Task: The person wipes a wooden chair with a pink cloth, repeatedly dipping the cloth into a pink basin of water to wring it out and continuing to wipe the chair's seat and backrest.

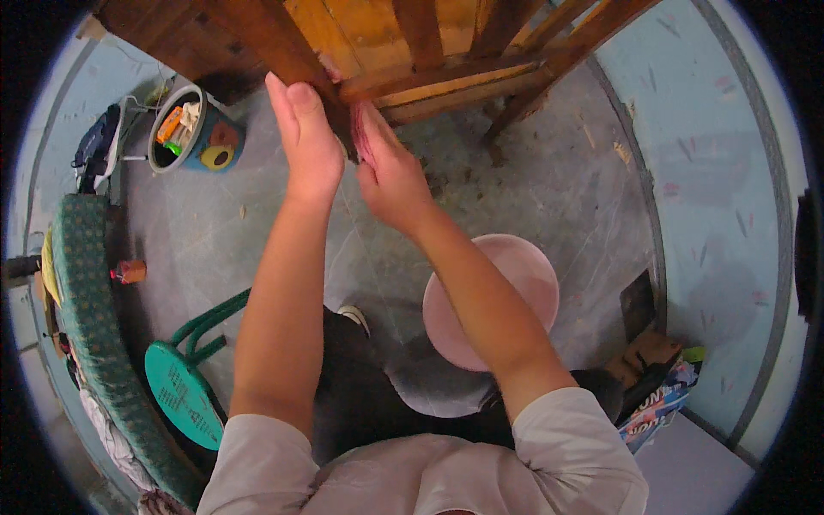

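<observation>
My left hand [309,141] rests along the left side of a dark brown wooden post [270,45], thumb and fingers stretched upward. On the post's right side, my right hand [396,177] presses what looks like a thin pink cloth [359,129] against the wood, near the post's lower end. The post belongs to a slatted wooden piece of furniture, and its crossbar [438,76] meets it just above my right hand. Another bit of pink [329,67] shows beside the post; whether it is cloth or fingertips is unclear.
A pink basin [450,322] stands on the floor beneath my right forearm. At left are a green stool [180,393], a patterned green cushioned edge [87,290], a small bottle [131,271] and a filled bin [222,145]. Bags [663,399] lie by the blue wall [714,212].
</observation>
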Demonstrator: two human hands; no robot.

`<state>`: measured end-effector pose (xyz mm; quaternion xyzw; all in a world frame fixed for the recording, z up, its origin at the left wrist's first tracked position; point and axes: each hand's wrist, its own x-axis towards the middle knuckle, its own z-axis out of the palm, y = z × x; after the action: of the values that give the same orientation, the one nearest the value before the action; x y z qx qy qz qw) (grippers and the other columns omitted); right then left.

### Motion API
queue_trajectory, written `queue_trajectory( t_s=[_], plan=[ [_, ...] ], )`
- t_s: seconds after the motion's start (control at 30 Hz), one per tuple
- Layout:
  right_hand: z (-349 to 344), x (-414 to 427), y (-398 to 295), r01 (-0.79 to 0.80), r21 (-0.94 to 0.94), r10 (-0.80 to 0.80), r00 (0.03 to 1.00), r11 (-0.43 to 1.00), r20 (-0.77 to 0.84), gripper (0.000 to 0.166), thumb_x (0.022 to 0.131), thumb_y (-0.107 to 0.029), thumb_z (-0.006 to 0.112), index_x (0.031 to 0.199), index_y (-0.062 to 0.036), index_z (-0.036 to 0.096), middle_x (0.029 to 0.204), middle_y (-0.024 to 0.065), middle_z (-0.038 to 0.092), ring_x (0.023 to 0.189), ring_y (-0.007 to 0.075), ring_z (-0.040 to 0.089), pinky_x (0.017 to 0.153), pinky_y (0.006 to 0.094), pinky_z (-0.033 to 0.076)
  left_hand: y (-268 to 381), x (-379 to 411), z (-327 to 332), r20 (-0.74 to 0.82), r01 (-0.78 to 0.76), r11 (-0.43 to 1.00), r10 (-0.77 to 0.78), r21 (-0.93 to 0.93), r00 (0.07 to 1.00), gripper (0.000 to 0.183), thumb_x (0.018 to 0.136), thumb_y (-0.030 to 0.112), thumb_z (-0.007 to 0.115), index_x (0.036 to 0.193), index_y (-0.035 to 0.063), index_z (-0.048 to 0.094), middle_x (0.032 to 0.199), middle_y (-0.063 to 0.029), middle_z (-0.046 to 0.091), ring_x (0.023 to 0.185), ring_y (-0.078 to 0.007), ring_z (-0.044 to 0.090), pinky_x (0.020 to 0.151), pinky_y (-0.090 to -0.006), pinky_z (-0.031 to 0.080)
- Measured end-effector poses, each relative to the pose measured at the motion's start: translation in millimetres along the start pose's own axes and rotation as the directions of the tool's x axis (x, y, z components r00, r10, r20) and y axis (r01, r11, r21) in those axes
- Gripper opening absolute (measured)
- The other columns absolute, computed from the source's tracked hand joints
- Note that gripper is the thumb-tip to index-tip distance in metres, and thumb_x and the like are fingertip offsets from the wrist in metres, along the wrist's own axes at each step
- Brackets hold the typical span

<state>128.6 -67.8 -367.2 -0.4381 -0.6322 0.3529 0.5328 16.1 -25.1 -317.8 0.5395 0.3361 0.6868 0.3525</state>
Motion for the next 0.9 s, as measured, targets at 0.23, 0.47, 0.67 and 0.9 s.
queue_trajectory(
  t_s=[0.23, 0.47, 0.67, 0.9],
  plan=[
    [-6, 4, -18, -0.366, 0.433, 0.325, 0.931, 0.824, 0.168, 0.073, 0.088, 0.004, 0.051, 0.158, -0.0097, 0.038, 0.153, 0.0223, 0.048, 0.120, 0.0381, 0.062, 0.094, 0.0456, 0.055, 2, 0, 3, 0.003, 0.030, 0.996, -0.030, -0.084, 1.000, 0.060, 0.108, 0.058, 0.043, 0.139, 0.0057, 0.044, 0.117, -0.0061, 0.059, 0.112, -0.0185, 0.055, 0.104, -0.0340, 0.042],
    [-70, -6, 22, 0.424, -0.768, -0.299, 0.902, 0.480, 0.311, 0.070, 0.084, 0.001, 0.056, 0.146, -0.0318, 0.053, 0.150, -0.0097, 0.054, 0.085, 0.0306, 0.065, 0.073, 0.0424, 0.060, -5, 5, -9, 0.019, -0.083, 0.992, 0.081, 0.093, 0.996, 0.065, 0.106, 0.061, 0.045, 0.142, 0.0075, 0.040, 0.116, -0.0073, 0.060, 0.108, -0.0194, 0.056, 0.099, -0.0346, 0.044],
    [-196, 20, 44, -0.152, -0.931, 0.124, 0.985, 0.332, -0.117, 0.071, 0.085, 0.004, 0.055, 0.148, -0.0297, 0.051, 0.154, -0.0009, 0.050, 0.108, 0.0363, 0.067, 0.085, 0.0485, 0.061, 1, 4, 3, 0.007, -0.128, 0.987, 0.128, 0.101, 0.992, 0.066, 0.106, 0.064, 0.042, 0.133, 0.0039, 0.045, 0.114, -0.0069, 0.059, 0.105, -0.0181, 0.055, 0.099, -0.0323, 0.042],
    [-102, 15, 30, 0.103, -0.767, -0.058, 0.995, 0.633, 0.086, 0.078, 0.080, 0.003, 0.060, 0.153, -0.0198, 0.044, 0.156, 0.0070, 0.043, 0.125, 0.0381, 0.060, 0.092, 0.0489, 0.059, -5, 5, 4, -0.040, -0.125, 0.987, 0.129, 0.100, 0.991, 0.069, 0.105, 0.067, 0.041, 0.134, 0.0047, 0.044, 0.111, -0.0068, 0.059, 0.102, -0.0184, 0.055, 0.096, -0.0330, 0.042]
  ],
)
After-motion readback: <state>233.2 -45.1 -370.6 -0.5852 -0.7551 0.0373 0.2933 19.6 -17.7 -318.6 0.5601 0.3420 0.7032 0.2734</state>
